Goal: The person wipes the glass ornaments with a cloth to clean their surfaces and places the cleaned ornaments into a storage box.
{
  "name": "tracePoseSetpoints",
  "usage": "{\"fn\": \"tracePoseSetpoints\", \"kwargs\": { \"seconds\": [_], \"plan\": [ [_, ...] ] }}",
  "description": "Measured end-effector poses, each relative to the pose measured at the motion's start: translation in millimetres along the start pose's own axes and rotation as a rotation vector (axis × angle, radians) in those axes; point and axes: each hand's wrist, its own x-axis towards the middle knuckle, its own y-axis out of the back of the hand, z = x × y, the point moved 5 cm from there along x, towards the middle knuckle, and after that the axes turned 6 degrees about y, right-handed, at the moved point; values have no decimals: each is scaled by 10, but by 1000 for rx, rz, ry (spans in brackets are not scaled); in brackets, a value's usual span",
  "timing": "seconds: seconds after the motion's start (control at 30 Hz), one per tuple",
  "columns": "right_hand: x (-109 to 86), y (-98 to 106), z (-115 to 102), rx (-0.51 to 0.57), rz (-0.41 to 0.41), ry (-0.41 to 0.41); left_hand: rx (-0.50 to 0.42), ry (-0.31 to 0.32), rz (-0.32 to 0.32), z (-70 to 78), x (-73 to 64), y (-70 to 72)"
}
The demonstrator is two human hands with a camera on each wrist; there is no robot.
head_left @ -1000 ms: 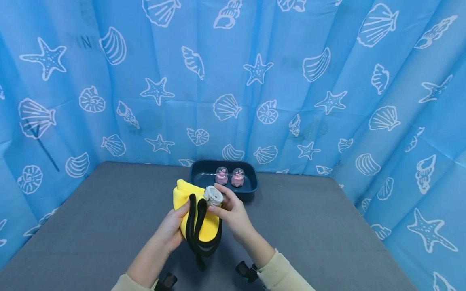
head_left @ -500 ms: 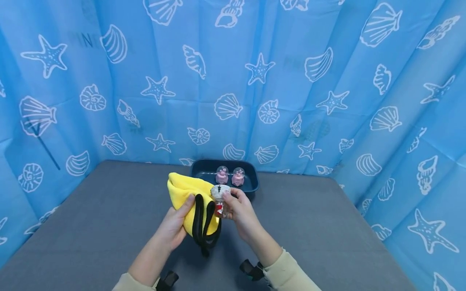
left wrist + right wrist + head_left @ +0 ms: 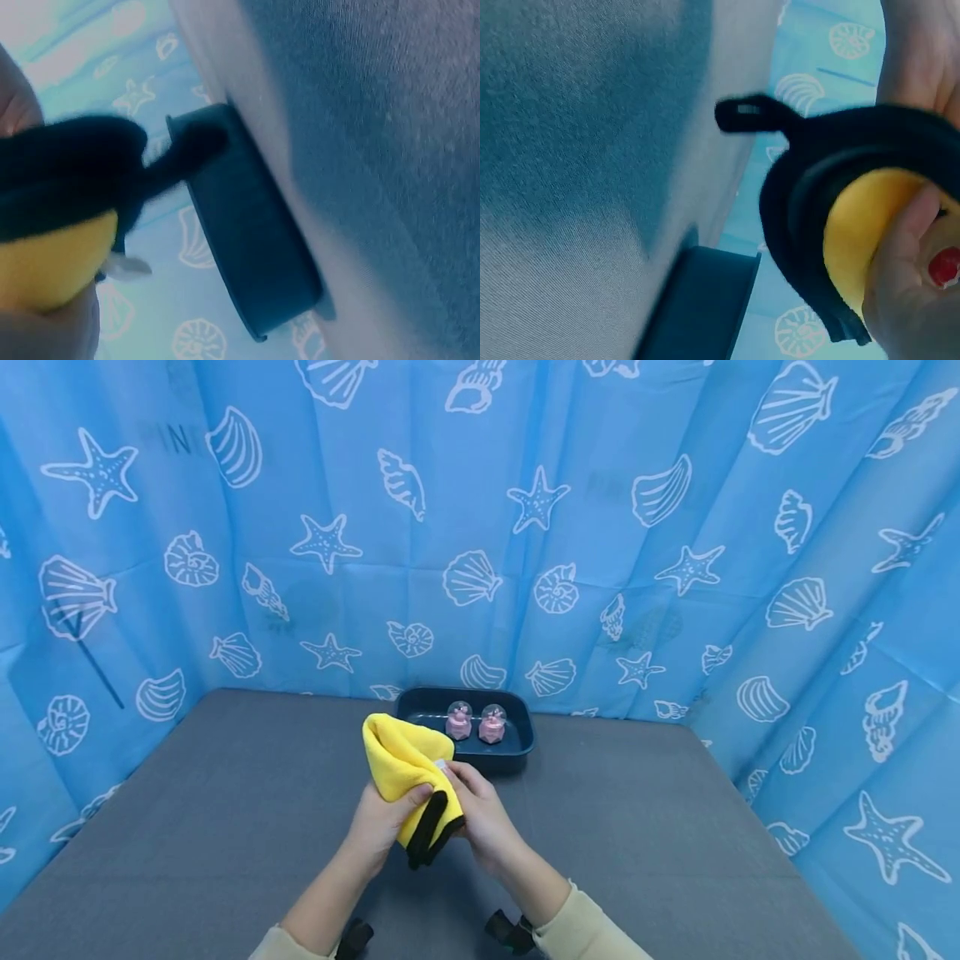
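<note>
In the head view my left hand (image 3: 381, 822) grips a folded yellow cloth (image 3: 405, 756) with black edging, its thumb on top. My right hand (image 3: 483, 814) pinches a small snow globe against the cloth's right side. Only a sliver of its white base shows there, and cloth and fingers hide most of it. In the right wrist view a red part of the snow globe (image 3: 946, 267) shows among the fingers. The cloth's black hanging loop (image 3: 750, 112) sticks out in that view.
Behind the hands, a dark blue tray (image 3: 517, 753) stands on the grey-covered table (image 3: 637, 827). Two pink-based snow globes, one on the left (image 3: 458, 725) and one on the right (image 3: 492, 728), sit inside it. A blue seashell curtain (image 3: 465, 485) surrounds the table's back and sides.
The snow globe, base uppermost in my right hand half a second ago, is now largely covered by the cloth. My hands have come closer together, and the cloth has turned and folded around it.
</note>
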Motion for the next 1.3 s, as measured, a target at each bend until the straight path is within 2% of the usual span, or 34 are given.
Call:
{"fn": "tracePoseSetpoints", "kwargs": {
  "seconds": [0.2, 0.43, 0.67, 0.8, 0.9, 1.07, 1.3],
  "plan": [
    [-27, -51, -23, -30, -42, 43, -61, -34, 78, 4, -21, 23],
    [-32, -31, -25, -27, -65, 78, -63, -41, 88, 17, -40, 42],
    [-44, 5, -21, -50, -77, 82, -85, -9, 83, -12, -11, 72],
    [-61, 34, -38, -64, -71, 98, -138, 27, 79, -32, 26, 120],
    [-64, 68, -66, -96, -37, 127, -187, 68, 76, -36, 40, 157],
    [-56, 120, -100, -186, 16, 174, -211, 115, 51, -17, 20, 156],
    [-64, 111, -127, -391, -13, 305, -171, 169, -62, -29, -39, 56]
  ]
}}
